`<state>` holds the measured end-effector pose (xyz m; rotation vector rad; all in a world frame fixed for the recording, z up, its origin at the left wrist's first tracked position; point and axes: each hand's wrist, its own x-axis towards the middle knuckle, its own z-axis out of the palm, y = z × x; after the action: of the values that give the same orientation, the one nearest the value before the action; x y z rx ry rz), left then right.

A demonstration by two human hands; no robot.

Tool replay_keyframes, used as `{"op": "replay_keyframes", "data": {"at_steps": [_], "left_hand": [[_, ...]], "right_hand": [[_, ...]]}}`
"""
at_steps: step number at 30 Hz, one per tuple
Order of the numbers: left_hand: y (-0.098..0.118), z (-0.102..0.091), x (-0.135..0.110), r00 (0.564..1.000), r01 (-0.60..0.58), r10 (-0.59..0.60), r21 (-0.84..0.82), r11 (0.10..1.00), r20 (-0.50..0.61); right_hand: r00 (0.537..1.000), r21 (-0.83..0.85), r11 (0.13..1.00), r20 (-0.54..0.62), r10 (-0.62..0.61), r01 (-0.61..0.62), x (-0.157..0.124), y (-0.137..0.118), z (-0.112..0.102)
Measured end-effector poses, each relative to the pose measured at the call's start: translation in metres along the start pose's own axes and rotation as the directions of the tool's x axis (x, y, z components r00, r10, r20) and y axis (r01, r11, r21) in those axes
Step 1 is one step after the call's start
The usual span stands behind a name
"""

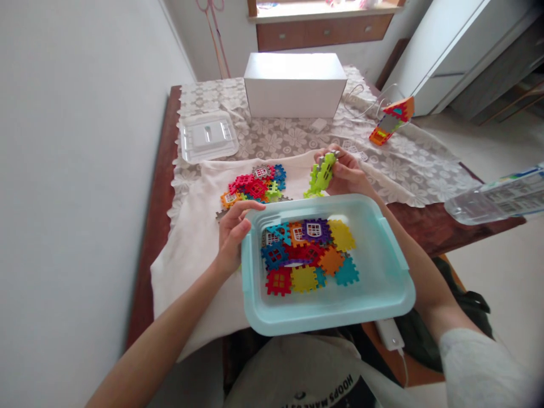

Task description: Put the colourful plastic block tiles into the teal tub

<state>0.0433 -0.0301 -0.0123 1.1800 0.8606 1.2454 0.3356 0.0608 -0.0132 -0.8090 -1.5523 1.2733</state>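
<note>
My left hand grips the left rim of a light blue plastic bin, thumb and fingers on its upper left corner. Inside the bin lie interlocking plastic tiles in red, yellow, orange, blue and purple, some with window grids. Beyond the far rim, my right hand is closed on green interlocking tiles with a grey piece at the top. More tiles sit in a loose pile on the white cloth, left of my right hand and past my left one.
A white box stands at the table's back, with a clear plastic lid to its left. At the right are a built tile structure and a clear plastic bottle. White cloth covers the near table; a wall runs along the left.
</note>
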Motion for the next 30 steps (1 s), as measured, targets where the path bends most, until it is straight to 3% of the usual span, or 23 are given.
{"op": "replay_keyframes", "data": {"at_steps": [2,6,9,11,12,15,18,21,25,30], "left_hand": [[0.000,0.000,-0.003,0.999,-0.005,0.005,0.004,1.000,0.049],[0.000,0.004,-0.006,0.996,0.038,-0.036,-0.027,0.999,0.080],[0.001,0.005,-0.005,0.997,0.020,-0.016,-0.054,0.998,0.077],[0.001,0.004,-0.004,0.998,-0.020,0.019,0.008,1.000,0.064],[0.002,0.004,-0.004,0.997,-0.042,0.038,0.059,0.997,0.064],[0.004,0.002,-0.004,0.992,-0.111,0.098,0.183,0.977,0.081],[0.005,0.001,-0.009,0.986,-0.168,0.160,0.200,0.965,0.057],[0.006,0.002,-0.019,0.975,-0.216,0.223,0.236,0.947,-0.001],[0.009,0.005,-0.028,0.964,-0.261,0.266,0.278,0.925,0.020],[0.010,-0.002,-0.019,0.981,-0.147,0.163,0.142,0.979,-0.104]], "right_hand": [[1.000,0.017,1.000,0.005,-0.018,0.018,-0.007,-0.010,0.001],[0.977,0.135,0.990,0.199,-0.076,0.050,-0.014,-0.019,-0.002],[0.883,0.174,0.985,0.462,-0.080,-0.002,-0.014,-0.022,-0.007],[0.826,0.205,0.977,0.558,-0.072,-0.054,-0.014,-0.022,-0.007],[0.836,0.240,0.968,0.544,-0.072,-0.073,-0.013,-0.021,-0.006],[0.937,0.283,0.956,0.348,-0.021,-0.083,-0.010,-0.009,0.000],[0.988,0.022,0.998,0.143,0.056,-0.060,-0.003,0.011,0.008],[0.998,-0.370,0.929,0.067,-0.005,0.029,0.001,0.030,0.018],[0.953,-0.574,0.769,0.258,-0.158,0.282,0.001,0.041,0.030],[0.889,-0.573,0.729,0.446,-0.107,0.375,0.002,0.045,0.026]]}}
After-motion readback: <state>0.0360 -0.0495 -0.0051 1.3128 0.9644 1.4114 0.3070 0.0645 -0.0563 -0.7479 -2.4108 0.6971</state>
